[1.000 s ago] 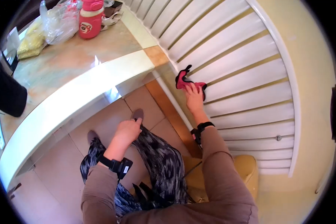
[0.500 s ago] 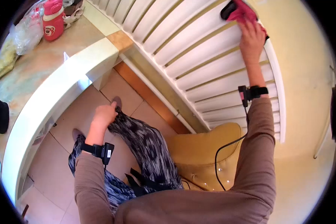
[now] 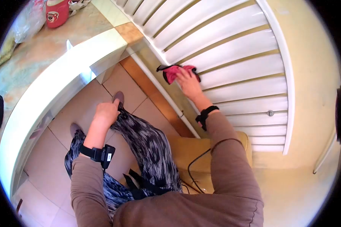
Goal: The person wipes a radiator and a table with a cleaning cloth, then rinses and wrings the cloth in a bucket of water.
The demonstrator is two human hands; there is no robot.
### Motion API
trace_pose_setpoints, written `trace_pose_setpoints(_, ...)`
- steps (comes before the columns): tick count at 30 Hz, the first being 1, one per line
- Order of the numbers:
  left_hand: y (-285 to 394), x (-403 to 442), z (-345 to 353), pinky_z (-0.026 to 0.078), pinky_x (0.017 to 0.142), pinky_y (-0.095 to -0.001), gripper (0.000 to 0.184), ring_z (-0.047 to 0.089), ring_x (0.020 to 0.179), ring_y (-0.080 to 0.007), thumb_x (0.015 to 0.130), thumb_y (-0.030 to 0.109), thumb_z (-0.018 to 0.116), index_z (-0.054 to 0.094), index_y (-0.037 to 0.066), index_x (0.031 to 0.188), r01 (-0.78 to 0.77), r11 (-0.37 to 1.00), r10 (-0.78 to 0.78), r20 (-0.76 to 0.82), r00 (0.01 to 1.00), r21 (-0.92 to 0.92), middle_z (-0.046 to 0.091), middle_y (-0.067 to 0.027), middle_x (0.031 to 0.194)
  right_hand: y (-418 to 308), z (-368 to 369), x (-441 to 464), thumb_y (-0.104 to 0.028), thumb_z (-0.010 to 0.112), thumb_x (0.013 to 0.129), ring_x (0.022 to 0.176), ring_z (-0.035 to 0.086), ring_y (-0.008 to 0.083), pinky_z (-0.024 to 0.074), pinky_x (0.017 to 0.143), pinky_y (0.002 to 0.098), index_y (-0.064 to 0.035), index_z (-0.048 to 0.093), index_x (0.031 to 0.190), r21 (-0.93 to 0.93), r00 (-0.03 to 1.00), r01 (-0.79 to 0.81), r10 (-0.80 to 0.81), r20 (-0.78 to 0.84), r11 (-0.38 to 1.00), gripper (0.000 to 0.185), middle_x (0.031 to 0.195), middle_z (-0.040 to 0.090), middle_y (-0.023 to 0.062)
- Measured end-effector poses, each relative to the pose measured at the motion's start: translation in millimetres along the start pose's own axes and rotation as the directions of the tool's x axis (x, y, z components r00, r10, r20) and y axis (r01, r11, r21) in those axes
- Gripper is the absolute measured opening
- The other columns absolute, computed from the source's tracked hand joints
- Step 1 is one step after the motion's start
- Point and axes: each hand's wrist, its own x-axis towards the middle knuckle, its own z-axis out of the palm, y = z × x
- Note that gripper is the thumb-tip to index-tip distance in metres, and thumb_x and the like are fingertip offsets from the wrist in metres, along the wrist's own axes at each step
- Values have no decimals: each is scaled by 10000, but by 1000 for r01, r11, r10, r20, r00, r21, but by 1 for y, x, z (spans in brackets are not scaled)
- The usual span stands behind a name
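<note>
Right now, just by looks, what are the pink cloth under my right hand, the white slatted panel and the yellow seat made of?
Pink cloth: soft fabric with dark edging, judging by its loose folds; fibre unclear.
White slatted panel: perhaps painted metal, as the slats look smooth and glossy; plastic is possible.
Yellow seat: maybe leather or imitation leather, given its smooth, faintly shiny surface.

The light is bright and rather even. A white, slightly bluish glare lies along the curved front edge of the tabletop, and the white slats look pale. Black darkness rounds all four corners, and the lens bends lines near the border.
</note>
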Motion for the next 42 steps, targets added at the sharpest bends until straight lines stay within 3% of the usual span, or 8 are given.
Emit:
trace_pose_setpoints(5, -4, 1, 0, 484, 736, -452, 354, 630, 867, -349, 826, 247, 615, 497, 59, 1101, 7, 1000, -6, 54, 999, -10, 657, -174, 883, -3, 17, -7, -179, 502, 835, 1237, 408, 200, 306, 1043, 417, -77, 643, 1063, 172, 998, 2, 9, -63, 985, 287, 1225, 551, 24)
trace_pose_setpoints(8, -3, 3, 5, 482, 744, -460, 340, 627, 873, -354, 823, 240, 615, 501, 62, 1089, 14, 1000, -13, 30, 999, -27, 655, -179, 879, 33, -39, -34, -129, 521, 804, 1197, 445, 201, 320, 1027, 435, -89, 633, 1047, 45, 998, 40, -42, 51, 998, 270, 1197, 564, 25)
trace_pose_setpoints(12, 0, 5, 2, 481, 755, -466, 387, 620, 890, -359, 829, 258, 605, 496, 83, 1156, -1, 998, -3, 78, 997, 56, 654, -176, 901, 102, -125, -78, -68, 530, 763, 1153, 491, 264, 354, 970, 454, -78, 630, 982, -151, 964, -135, 95, -248, 979, 242, 1148, 581, 84)
trace_pose_setpoints(19, -3, 4, 2, 478, 769, -462, 391, 612, 918, -354, 823, 255, 613, 507, 82, 1157, 3, 999, -6, 60, 998, 51, 649, -185, 922, 162, -219, -118, -63, 597, 748, 1113, 500, 234, 389, 897, 421, -182, 636, 1081, -341, 764, -454, 162, -625, 823, 356, 1133, 590, 13)
trace_pose_setpoints(22, -1, 2, 1, 477, 772, -463, 391, 611, 919, -356, 819, 244, 619, 509, 78, 1155, 6, 1000, -7, 33, 999, 19, 649, -187, 923, 139, -178, -113, -44, 570, 724, 1117, 491, 236, 385, 899, 410, -164, 639, 1066, -312, 835, -424, 234, -498, 850, 369, 1158, 579, 19)
trace_pose_setpoints(28, -1, 7, 6, 484, 762, -457, 412, 614, 902, -358, 815, 248, 620, 507, 78, 1173, 4, 999, -7, 62, 998, 41, 647, -184, 935, 69, -102, -81, -82, 545, 721, 1134, 467, 231, 367, 919, 385, -126, 655, 989, -118, 994, 23, -35, -105, 993, 293, 1149, 567, 25)
trace_pose_setpoints(36, -12, 2, 10, 488, 770, -441, 462, 608, 918, -349, 825, 263, 607, 486, 97, 1238, -10, 1000, 8, 59, 998, 29, 638, -177, 977, 19, -14, -32, -155, 543, 755, 973, 487, 176, 379, 832, 333, -168, 680, 760, -2, 960, 264, -263, 101, 965, 138, 941, 572, -32)
trace_pose_setpoints(42, -3, 1, 0, 485, 755, -450, 355, 616, 894, -352, 813, 228, 616, 525, 78, 1121, 36, 999, -37, 84, 996, 16, 652, -176, 910, 47, -48, -58, -143, 585, 693, 895, 518, 176, 397, 779, 336, -171, 669, 683, 142, 904, 374, -394, 167, 917, 89, 830, 606, -26)
